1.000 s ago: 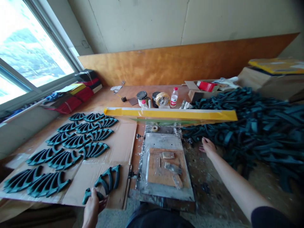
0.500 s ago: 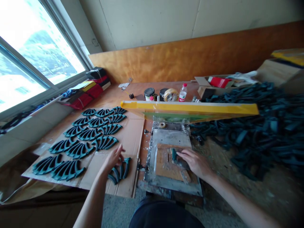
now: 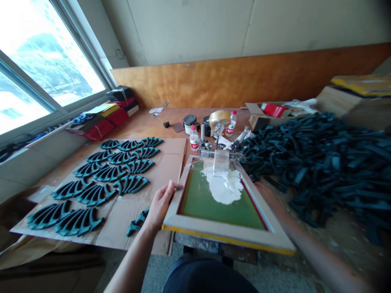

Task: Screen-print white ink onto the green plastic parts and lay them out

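A framed green screen [image 3: 195,199] lies lowered in front of me, with a patch of white paste [image 3: 224,189] on its mesh. At the paste's upper edge stands a pale flat blade [image 3: 221,160]. My left hand [image 3: 161,203] grips the frame's left side between thumb and fingers. Beyond the right side of the frame, my right hand [image 3: 265,195] is smeared by motion and partly hidden, so its fingers cannot be made out. Whatever lies under the screen is hidden.
Dark green curved pieces [image 3: 94,193] lie in fanned rows on cardboard [image 3: 159,171] at the left. A large heap of similar pieces [image 3: 320,162] fills the right. Behind the screen stand a bottle [image 3: 194,138], a jar [image 3: 190,122] and a tape roll [image 3: 219,118].
The raised screen has come down over the base plate. My left hand has moved right onto the frame, and my right hand has left the small green piece and moved right.
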A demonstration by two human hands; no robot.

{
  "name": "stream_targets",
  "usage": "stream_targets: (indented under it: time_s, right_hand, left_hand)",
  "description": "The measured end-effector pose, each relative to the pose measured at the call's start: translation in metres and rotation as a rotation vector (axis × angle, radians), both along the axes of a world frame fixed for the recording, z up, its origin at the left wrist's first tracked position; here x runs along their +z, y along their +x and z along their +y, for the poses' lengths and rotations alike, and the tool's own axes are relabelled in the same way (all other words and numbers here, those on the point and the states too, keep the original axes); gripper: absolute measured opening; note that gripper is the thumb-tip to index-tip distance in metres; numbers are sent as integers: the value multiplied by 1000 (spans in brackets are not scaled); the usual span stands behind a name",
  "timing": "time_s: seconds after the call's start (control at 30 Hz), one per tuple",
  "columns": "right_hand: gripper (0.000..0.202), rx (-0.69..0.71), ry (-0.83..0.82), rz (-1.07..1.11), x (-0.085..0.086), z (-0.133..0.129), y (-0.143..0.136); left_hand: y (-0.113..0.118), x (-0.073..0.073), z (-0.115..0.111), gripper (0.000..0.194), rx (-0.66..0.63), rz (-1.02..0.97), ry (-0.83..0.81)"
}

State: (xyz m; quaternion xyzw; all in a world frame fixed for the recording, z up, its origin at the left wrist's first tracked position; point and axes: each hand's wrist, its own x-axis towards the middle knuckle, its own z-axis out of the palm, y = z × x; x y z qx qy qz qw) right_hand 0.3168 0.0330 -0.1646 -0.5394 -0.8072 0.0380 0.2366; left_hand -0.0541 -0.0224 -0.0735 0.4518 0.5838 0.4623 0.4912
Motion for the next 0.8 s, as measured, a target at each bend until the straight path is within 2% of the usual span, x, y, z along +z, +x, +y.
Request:
stream_targets:
  time_s: [0.07, 0.17, 0.2, 0.27, 0.37, 0.43, 0.5, 0.57, 0.63, 0.73, 0.8]
  right_hand:
    - [41, -62, 54, 32, 22, 20, -1]
    - [56, -19, 124, -6, 47, 44, -34]
    - [58, 27, 111, -57, 52, 48, -49]
    - [44, 105, 5, -173, 53, 49, -77]
    - [12, 176, -143, -286, 39, 31, -96]
    - [15, 245, -131, -309, 28, 9, -92]
    - [22, 378, -69, -311, 23, -12, -80]
    - [24, 524, -38, -305, 25, -25, -68]
    - [21, 621, -77, -296, 32, -25, -62]
    - [17, 563, -119, -232, 39, -15, -66]
    - [20, 476, -35, -170, 33, -15, -71]
  left_hand:
    - [-4, -41, -18, 58, -67, 8, -112]
    - [-2, -95, -25, 74, -63, 45, -143]
    - [-1, -107, -24, 75, -47, 72, -141]
    - [1, -124, -20, 74, -41, 108, -146]
    - [0, -130, -16, 72, -58, 98, -178]
    - [0, -129, -16, 71, -56, 80, -200]
    - [0, -127, -17, 69, -43, 68, -216]
    - [0, -126, -18, 68, -35, 62, -225]
    - [1, -126, -19, 67, -35, 56, -230]
    - [1, -127, -19, 67, -45, 47, -219]
    - [1, -127, -19, 68, -45, 40, -210]
